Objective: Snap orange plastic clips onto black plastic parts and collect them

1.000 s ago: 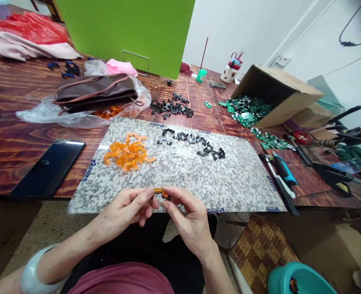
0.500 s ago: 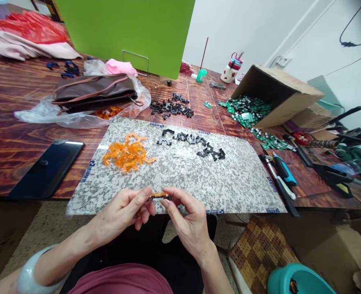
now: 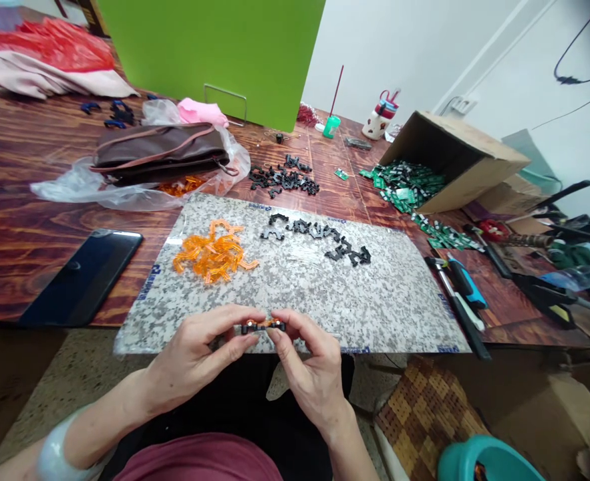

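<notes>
A small black and orange part (image 3: 263,326) is pinched between both hands over the near edge of the speckled board (image 3: 295,300). My left hand (image 3: 197,351) grips its left end between thumb and index finger. At its right end, my right hand (image 3: 307,364) holds it the same way. Beyond the hands, a heap of orange translucent pieces (image 3: 212,252) lies on the left of the board. Several black pieces (image 3: 317,230) form a loose row along the board's far side.
A black phone (image 3: 81,277) lies left of the board, a brown bag (image 3: 162,150) behind it. More black parts (image 3: 284,179) sit past the far edge. Green circuit boards (image 3: 409,184) spill from a cardboard box (image 3: 468,157). Tools (image 3: 458,300) lie at the right.
My left hand has shifted its grip, with index finger and thumb now at the part's left end. The part now shows more of its black side. The view has shifted slightly.
</notes>
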The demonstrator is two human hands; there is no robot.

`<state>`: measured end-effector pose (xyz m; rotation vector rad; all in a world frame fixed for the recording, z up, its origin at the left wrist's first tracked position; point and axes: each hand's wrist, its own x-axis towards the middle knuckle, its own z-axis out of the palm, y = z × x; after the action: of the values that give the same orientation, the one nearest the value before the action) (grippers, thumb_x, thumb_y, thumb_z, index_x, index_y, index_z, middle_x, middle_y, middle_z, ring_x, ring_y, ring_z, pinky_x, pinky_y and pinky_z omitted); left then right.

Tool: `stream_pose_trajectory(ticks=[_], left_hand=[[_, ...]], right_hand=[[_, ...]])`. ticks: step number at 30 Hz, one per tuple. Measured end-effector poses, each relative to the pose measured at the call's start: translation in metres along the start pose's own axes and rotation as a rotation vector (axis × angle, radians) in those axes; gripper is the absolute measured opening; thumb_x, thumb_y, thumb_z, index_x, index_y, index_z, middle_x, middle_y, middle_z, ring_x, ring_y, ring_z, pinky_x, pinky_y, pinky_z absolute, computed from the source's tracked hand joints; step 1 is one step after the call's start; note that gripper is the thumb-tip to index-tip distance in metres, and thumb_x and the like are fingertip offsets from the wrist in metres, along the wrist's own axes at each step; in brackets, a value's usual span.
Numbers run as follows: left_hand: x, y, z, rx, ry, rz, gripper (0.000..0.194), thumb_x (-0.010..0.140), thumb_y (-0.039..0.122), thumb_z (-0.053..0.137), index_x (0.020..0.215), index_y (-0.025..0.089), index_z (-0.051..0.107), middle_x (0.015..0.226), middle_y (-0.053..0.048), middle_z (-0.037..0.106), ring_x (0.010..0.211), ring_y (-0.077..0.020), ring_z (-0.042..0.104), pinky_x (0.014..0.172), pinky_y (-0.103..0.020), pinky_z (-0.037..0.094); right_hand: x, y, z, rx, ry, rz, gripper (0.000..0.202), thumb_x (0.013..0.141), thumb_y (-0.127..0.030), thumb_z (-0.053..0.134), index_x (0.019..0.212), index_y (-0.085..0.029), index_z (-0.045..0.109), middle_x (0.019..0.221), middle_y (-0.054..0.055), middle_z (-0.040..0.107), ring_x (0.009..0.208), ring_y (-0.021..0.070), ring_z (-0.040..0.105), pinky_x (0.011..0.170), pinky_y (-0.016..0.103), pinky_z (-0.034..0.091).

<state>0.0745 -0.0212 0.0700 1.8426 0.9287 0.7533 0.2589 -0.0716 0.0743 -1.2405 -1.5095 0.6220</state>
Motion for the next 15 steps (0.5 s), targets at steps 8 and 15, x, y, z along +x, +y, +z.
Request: stream_pose_trajectory(ticks=[8,15], left_hand=[[-0.007,0.002,0.002,-0.048,0.185,-0.019,0.023,0.092,0.032,0.061,0.106,0.023,0.075,0.099,-0.007,0.077,0.090,-0.0217,0.071,0.085,-0.029,0.054],[-0.009,0.003,0.001,0.049,0.216,-0.009,0.020,0.090,0.031,0.060,0.099,0.024,0.076,0.094,-0.005,0.078,0.083,-0.0217,0.072,0.082,-0.029,0.056]], right_hand=[[0.004,-0.005,0.004,0.000,-0.058,-0.018,0.017,0.090,-0.017,0.065,0.106,-0.021,0.068,0.085,0.002,0.066,0.070,0.0124,0.057,0.065,0.024,0.048],[0.003,-0.003,0.016,-0.016,-0.002,-0.026,0.007,0.093,-0.020,0.059,0.097,-0.021,0.065,0.081,0.002,0.065,0.070,0.0134,0.058,0.063,0.024,0.048]])
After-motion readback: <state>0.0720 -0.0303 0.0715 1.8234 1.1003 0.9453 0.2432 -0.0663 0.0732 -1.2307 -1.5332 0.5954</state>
